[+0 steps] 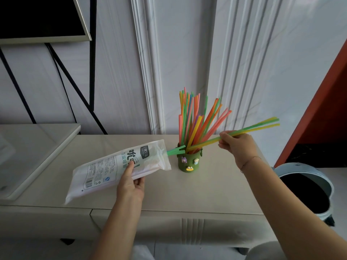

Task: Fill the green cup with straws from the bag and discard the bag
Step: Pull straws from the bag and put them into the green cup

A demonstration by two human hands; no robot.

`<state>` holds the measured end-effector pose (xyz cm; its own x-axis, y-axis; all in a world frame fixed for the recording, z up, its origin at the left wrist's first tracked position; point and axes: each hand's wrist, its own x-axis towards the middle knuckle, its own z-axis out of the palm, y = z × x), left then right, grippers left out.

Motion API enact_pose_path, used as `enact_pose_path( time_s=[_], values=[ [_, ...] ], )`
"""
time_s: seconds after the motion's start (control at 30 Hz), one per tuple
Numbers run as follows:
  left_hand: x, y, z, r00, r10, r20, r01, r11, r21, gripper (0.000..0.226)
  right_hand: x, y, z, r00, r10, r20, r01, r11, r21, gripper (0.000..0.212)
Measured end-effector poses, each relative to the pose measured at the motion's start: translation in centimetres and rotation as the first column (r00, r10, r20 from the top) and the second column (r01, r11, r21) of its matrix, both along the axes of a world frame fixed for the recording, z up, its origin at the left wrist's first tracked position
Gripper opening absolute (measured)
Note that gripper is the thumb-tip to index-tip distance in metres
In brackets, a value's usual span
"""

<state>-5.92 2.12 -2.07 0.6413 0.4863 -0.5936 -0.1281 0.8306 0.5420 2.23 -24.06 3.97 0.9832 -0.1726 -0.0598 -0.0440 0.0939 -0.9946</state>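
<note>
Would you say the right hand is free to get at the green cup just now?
Probably yes: the right hand is close beside the green cup with nothing between, though its grip holds straws.

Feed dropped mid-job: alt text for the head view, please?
The right hand pinches a few green and yellow straws whose lower ends sit at the mouth of the white straw bag, gripped by the left hand. Behind them, the green cup holds many coloured straws; a grey bin stands right.
</note>
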Motion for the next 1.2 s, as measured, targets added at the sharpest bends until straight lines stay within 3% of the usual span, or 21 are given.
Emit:
enact_pose_path(
  time_s=[0.2,0.37,0.5,0.6,0.73,0.9,1.1,1.2],
  values=[
    [0.4,-0.7,0.4,1.0,-0.03,0.002,0.03,0.999,0.024,0.017,1.1,2.8,-1.3,0.995,0.102,-0.023,-0.104,0.949,-0.298,0.01],
    [0.6,-0.7,0.5,0.999,-0.032,0.008,0.032,0.999,0.033,0.018,1.5,4.5,-2.1,0.99,0.141,-0.03,-0.134,0.823,-0.552,0.026],
    [0.8,-0.8,0.2,0.999,-0.047,0.009,0.046,0.997,0.055,0.02,1.7,5.0,-2.1,0.983,0.18,-0.036,-0.16,0.746,-0.646,0.032],
    [0.8,-1.1,0.1,0.998,-0.058,0.01,0.057,0.996,0.067,0.018,1.8,4.8,-2.2,0.982,0.185,-0.04,-0.174,0.802,-0.571,0.019],
    [0.7,-1.2,0.0,0.998,-0.056,0.014,0.055,0.996,0.063,0.019,1.3,4.1,-2.2,0.994,0.105,0.022,-0.085,0.901,-0.425,0.024],
    [0.5,-1.7,0.3,0.998,-0.067,0.012,0.067,0.997,0.046,0.02,1.2,3.8,-2.3,0.998,0.028,0.063,0.003,0.896,-0.445,0.025],
    [0.3,-1.9,0.7,0.998,-0.065,0.028,0.063,0.997,0.038,0.018,0.8,4.0,-1.8,0.994,0.108,-0.01,-0.101,0.881,-0.461,0.021],
    [0.2,-1.9,0.8,0.997,-0.064,0.034,0.063,0.997,0.039,0.018,0.3,3.6,-2.3,0.983,0.167,-0.072,-0.181,0.936,-0.302,0.014]
  ],
)
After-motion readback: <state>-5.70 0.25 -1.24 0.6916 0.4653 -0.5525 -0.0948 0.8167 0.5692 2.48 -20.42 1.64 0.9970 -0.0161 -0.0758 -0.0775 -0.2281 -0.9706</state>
